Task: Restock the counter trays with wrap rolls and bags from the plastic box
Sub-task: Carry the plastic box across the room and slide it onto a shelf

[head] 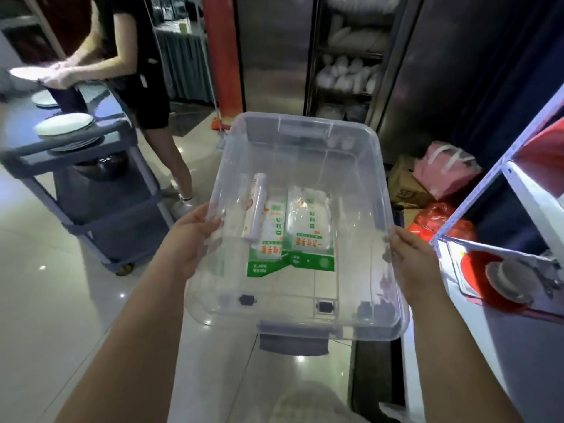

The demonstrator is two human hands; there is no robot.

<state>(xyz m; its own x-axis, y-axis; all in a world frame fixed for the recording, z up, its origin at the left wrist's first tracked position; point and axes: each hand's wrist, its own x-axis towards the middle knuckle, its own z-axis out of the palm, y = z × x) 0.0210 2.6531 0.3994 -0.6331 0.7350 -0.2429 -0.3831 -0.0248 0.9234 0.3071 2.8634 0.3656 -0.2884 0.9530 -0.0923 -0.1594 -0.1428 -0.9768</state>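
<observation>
I hold a clear plastic box in front of me above the floor. My left hand grips its left rim and my right hand grips its right rim. Inside, near the left wall, lies a white wrap roll. Beside it lie two flat packs of bags with green and orange print, the left bag pack partly under the roll, the right bag pack overlapping it. The rest of the box bottom is bare.
A grey service cart with stacked white plates stands at the left, and a person in black handles plates there. White shelving is close on the right. Cardboard boxes and pink and red bags lie ahead on the tiled floor.
</observation>
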